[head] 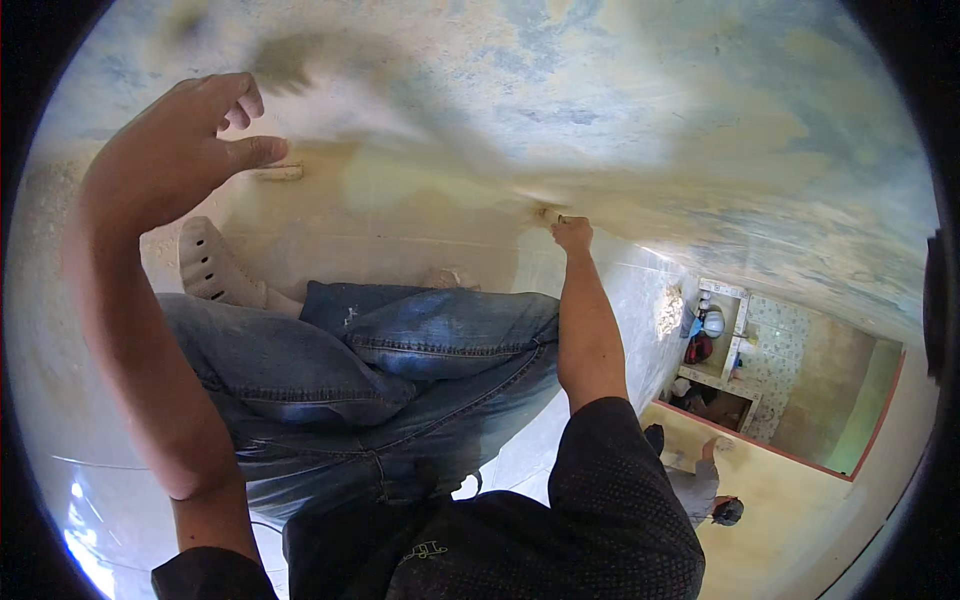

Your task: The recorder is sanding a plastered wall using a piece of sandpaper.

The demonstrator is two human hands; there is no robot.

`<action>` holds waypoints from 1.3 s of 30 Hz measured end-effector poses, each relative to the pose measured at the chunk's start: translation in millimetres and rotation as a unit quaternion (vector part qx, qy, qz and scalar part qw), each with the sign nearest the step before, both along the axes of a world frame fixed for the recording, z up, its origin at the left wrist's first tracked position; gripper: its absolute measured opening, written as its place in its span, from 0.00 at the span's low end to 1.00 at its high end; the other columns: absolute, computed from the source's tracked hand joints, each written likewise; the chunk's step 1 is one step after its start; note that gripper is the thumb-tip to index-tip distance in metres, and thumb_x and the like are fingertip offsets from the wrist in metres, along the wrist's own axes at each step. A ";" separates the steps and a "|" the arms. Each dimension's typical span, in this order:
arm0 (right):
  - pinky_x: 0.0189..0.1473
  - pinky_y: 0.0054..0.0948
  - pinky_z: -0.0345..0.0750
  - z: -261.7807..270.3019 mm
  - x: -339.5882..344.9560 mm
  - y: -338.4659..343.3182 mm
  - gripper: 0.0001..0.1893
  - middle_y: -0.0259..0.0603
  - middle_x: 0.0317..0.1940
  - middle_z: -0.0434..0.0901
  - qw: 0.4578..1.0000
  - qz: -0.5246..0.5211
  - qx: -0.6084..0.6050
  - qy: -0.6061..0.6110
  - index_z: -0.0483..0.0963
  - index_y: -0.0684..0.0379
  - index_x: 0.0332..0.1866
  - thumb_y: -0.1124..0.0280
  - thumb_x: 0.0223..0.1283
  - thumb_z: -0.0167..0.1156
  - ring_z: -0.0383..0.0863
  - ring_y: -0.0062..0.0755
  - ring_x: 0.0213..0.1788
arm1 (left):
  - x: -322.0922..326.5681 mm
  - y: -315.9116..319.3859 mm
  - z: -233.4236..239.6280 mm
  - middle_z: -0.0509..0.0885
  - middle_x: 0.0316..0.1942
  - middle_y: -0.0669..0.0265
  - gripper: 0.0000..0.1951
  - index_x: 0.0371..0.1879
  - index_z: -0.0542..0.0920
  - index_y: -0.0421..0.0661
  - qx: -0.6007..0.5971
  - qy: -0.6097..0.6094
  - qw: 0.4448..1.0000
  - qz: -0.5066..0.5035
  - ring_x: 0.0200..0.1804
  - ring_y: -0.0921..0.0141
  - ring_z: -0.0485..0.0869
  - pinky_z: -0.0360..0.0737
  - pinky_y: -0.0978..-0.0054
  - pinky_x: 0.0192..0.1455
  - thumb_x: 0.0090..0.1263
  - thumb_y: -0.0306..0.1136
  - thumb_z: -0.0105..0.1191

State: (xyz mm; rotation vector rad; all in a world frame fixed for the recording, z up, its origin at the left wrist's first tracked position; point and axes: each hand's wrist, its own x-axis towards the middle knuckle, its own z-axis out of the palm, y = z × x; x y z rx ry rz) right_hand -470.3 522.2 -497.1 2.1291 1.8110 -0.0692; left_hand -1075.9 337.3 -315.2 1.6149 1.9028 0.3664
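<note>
My left hand [195,142] is raised at the upper left in front of the patchy painted wall [525,90]. Its thumb and fingers are apart, and nothing shows between them. Just below the thumb lies a small pale block-like object [281,172], partly hidden by the hand. My right hand [574,232] is closed around a small tool [553,213] low by the foot of the wall. Only a bit of that tool shows, so its kind cannot be told. Dust or smeared filler colours the wall around it.
My bent legs in jeans [450,330] and a pale perforated clog [210,262] are close to the wall. At the right, another person [694,484] in a cap reaches to a yellowish wall. Beyond is a tiled counter [769,330] with a basin and several items.
</note>
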 end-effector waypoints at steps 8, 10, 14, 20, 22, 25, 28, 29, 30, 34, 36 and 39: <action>0.32 0.28 0.83 -8.3 -25.3 -4.0 0.10 0.44 0.24 0.84 0.986 0.138 -0.082 -0.039 0.82 0.62 0.27 0.66 0.45 0.71 0.84 0.31 0.25 | -9.5 -8.1 3.0 0.82 0.45 0.53 0.24 0.49 0.77 0.40 0.024 -0.025 0.999 0.001 0.51 0.60 0.81 0.77 0.63 0.55 0.63 0.47 0.63; 0.28 0.27 0.84 12.9 39.2 12.6 0.11 0.42 0.26 0.85 0.989 0.130 -0.049 0.049 0.83 0.62 0.35 0.72 0.45 0.72 0.85 0.28 0.26 | 2.4 3.2 14.1 0.82 0.46 0.53 0.24 0.50 0.77 0.41 0.057 -0.075 0.996 0.009 0.51 0.59 0.80 0.77 0.63 0.55 0.63 0.47 0.63; 0.27 0.27 0.85 4.8 -37.0 -13.3 0.15 0.42 0.33 0.86 0.945 -0.168 -0.032 0.280 0.84 0.54 0.43 0.76 0.48 0.70 0.85 0.26 0.28 | -8.2 -9.6 10.2 0.82 0.48 0.53 0.27 0.55 0.76 0.43 0.053 -0.053 0.997 0.031 0.52 0.58 0.80 0.76 0.62 0.56 0.63 0.49 0.62; 0.30 0.27 0.85 21.1 -71.5 -20.9 0.20 0.42 0.35 0.86 0.937 0.011 -0.089 0.338 0.83 0.54 0.50 0.79 0.48 0.66 0.87 0.28 0.30 | -11.8 -1.9 6.7 0.83 0.48 0.51 0.29 0.57 0.76 0.42 0.046 -0.052 0.997 0.021 0.51 0.56 0.81 0.77 0.61 0.55 0.63 0.50 0.62; 0.30 0.27 0.85 27.6 -131.3 -39.8 0.21 0.43 0.35 0.86 0.954 0.037 -0.127 0.270 0.83 0.53 0.50 0.79 0.47 0.66 0.87 0.29 0.30 | -15.0 -5.2 2.3 0.83 0.48 0.51 0.30 0.57 0.76 0.41 0.035 -0.052 0.998 0.027 0.51 0.56 0.81 0.77 0.60 0.55 0.63 0.51 0.62; 0.38 0.30 0.84 19.3 -147.4 -52.2 0.18 0.47 0.37 0.86 0.971 0.067 -0.128 0.190 0.83 0.53 0.49 0.76 0.50 0.61 0.87 0.34 0.35 | -13.5 -3.6 0.4 0.82 0.50 0.50 0.31 0.58 0.75 0.41 0.040 -0.055 0.997 0.018 0.52 0.55 0.81 0.77 0.60 0.56 0.63 0.51 0.61; 0.49 0.35 0.83 15.6 -142.0 -50.1 0.18 0.50 0.43 0.84 0.978 0.148 -0.105 0.102 0.82 0.53 0.50 0.73 0.51 0.60 0.86 0.40 0.44 | -12.1 -2.2 4.1 0.82 0.51 0.49 0.32 0.60 0.74 0.41 0.040 -0.049 0.998 0.020 0.53 0.55 0.81 0.77 0.60 0.57 0.64 0.51 0.61; 0.52 0.37 0.82 15.8 -140.3 -48.9 0.22 0.50 0.46 0.83 0.971 0.218 -0.100 0.018 0.80 0.53 0.54 0.73 0.49 0.63 0.84 0.41 0.50 | -11.3 -1.3 6.1 0.81 0.51 0.49 0.32 0.61 0.73 0.41 0.038 -0.044 0.998 0.029 0.54 0.54 0.81 0.77 0.59 0.57 0.64 0.51 0.61; 0.52 0.37 0.82 18.3 -152.3 -54.4 0.22 0.50 0.46 0.83 0.969 0.222 -0.106 0.021 0.80 0.53 0.54 0.73 0.49 0.63 0.84 0.41 0.50 | -13.1 -3.0 4.8 0.81 0.51 0.49 0.32 0.61 0.73 0.41 0.032 -0.042 0.998 0.034 0.54 0.54 0.81 0.77 0.59 0.57 0.64 0.51 0.61; 0.63 0.43 0.74 34.0 -186.4 -70.7 0.38 0.54 0.61 0.72 0.966 0.155 -0.206 -0.035 0.57 0.58 0.72 0.67 0.53 0.59 0.73 0.46 0.64 | -12.1 -0.7 7.8 0.80 0.56 0.50 0.34 0.62 0.72 0.39 0.015 -0.041 0.999 0.008 0.58 0.54 0.79 0.75 0.60 0.59 0.64 0.52 0.58; 0.63 0.44 0.74 32.0 -190.5 -71.9 0.41 0.55 0.63 0.69 0.964 0.140 -0.215 -0.061 0.51 0.60 0.74 0.66 0.54 0.59 0.72 0.47 0.65 | -13.9 -1.4 5.7 0.79 0.56 0.49 0.34 0.63 0.72 0.39 0.007 -0.044 0.999 -0.005 0.59 0.54 0.79 0.75 0.60 0.59 0.65 0.52 0.58; 0.65 0.42 0.71 29.3 -187.9 -70.6 0.47 0.58 0.62 0.71 0.975 0.085 -0.204 -0.035 0.41 0.62 0.76 0.67 0.53 0.59 0.72 0.49 0.66 | -17.4 -5.0 -3.0 0.81 0.51 0.49 0.32 0.63 0.73 0.44 0.048 -0.020 0.999 0.014 0.53 0.54 0.81 0.78 0.60 0.56 0.65 0.51 0.60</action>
